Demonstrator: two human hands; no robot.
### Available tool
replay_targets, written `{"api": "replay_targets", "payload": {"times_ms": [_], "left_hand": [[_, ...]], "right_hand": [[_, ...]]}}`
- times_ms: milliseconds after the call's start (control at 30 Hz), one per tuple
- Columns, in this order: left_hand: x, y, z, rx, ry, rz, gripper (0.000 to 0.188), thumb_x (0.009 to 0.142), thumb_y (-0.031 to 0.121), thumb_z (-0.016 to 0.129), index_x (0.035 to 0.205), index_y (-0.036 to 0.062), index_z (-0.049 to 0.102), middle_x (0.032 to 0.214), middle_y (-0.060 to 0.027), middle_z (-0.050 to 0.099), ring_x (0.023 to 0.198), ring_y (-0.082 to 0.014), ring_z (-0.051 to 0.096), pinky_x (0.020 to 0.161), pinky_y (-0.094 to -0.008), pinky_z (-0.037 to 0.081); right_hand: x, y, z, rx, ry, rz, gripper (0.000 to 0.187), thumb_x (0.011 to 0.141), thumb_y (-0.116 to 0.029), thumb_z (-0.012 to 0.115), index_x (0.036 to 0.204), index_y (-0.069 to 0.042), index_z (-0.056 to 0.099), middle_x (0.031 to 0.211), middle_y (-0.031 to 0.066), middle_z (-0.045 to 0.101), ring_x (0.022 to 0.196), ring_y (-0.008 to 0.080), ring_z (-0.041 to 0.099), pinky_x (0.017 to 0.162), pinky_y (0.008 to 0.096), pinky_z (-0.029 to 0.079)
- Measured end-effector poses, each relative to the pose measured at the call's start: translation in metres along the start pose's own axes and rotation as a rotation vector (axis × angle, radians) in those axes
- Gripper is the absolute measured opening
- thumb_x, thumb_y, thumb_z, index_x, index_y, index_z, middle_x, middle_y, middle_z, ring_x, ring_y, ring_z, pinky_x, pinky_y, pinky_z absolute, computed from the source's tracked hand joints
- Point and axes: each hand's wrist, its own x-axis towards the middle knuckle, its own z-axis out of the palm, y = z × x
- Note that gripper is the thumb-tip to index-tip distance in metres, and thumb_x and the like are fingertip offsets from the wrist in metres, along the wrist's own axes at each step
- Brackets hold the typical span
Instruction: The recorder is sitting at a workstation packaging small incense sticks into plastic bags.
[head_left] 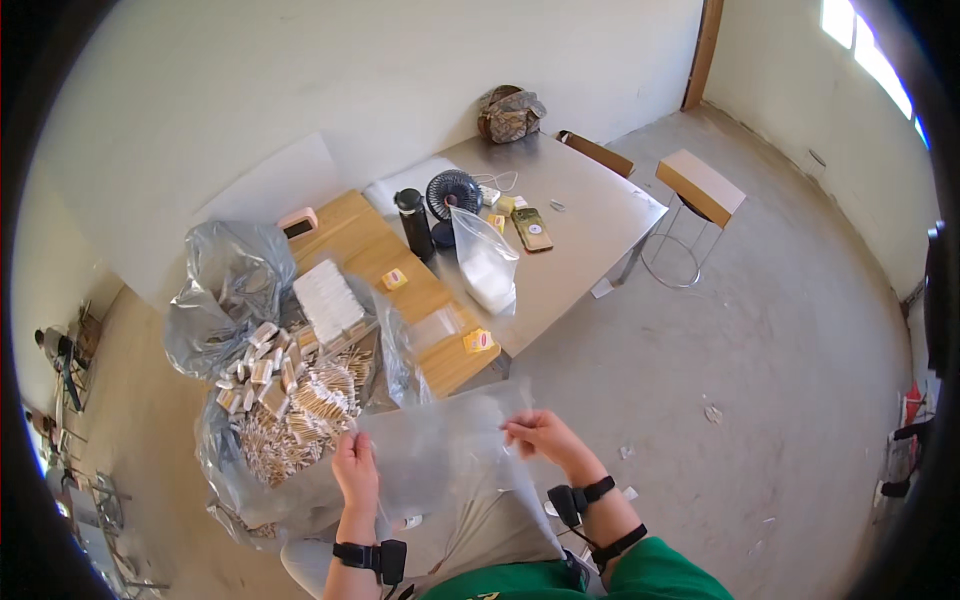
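A clear plastic bag (430, 445) is stretched flat between my hands, above my lap. My left hand (356, 470) pinches its left edge, close to a heap of loose cotton swabs (300, 425) with wooden sticks. At the opposite edge, my right hand (545, 438) grips the plastic between thumb and fingers. Bundled packs of cotton swabs (262, 372) lie on the heap's far left side. Behind them sits a block of white-wrapped swab packs (330, 302). Large grey plastic sheeting (228, 290) surrounds the swabs.
On the wooden table (350, 235) lie small yellow cards (479, 341). A black bottle (413, 225), a desk fan (454, 192), a filled clear bag (488, 265) and a phone (532, 230) stand or lie around the metal table (590, 215). Beyond it is a stool (700, 190) bearing a cardboard box.
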Motion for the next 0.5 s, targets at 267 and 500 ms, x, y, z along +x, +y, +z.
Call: {"api": "replay_targets", "payload": {"times_ms": [267,500], "left_hand": [[0.055,0.073,0.109,-0.046,-0.453,0.112,0.023,0.084,0.015,0.061,0.101,0.0019,0.053,0.074,-0.0108,0.061,0.063,-0.0189,0.060,0.054,-0.0300,0.044],[0.126,0.203,0.164,-0.685,-0.633,0.319,0.032,0.093,0.013,0.048,0.122,0.0026,0.038,0.106,-0.0102,0.058,0.083,-0.0135,0.059,0.068,-0.0235,0.048]], "right_hand": [[-0.014,0.020,-0.071,0.398,0.503,-0.145,0.010,0.089,-0.013,0.057,0.087,-0.004,0.061,0.074,0.0007,0.060,0.062,0.0077,0.056,0.055,0.0196,0.044],[0.082,-0.046,-0.154,0.985,0.286,-0.655,0.009,0.094,-0.015,0.047,0.092,-0.009,0.054,0.077,-0.0014,0.056,0.058,0.0080,0.052,0.046,0.0198,0.042]]}}
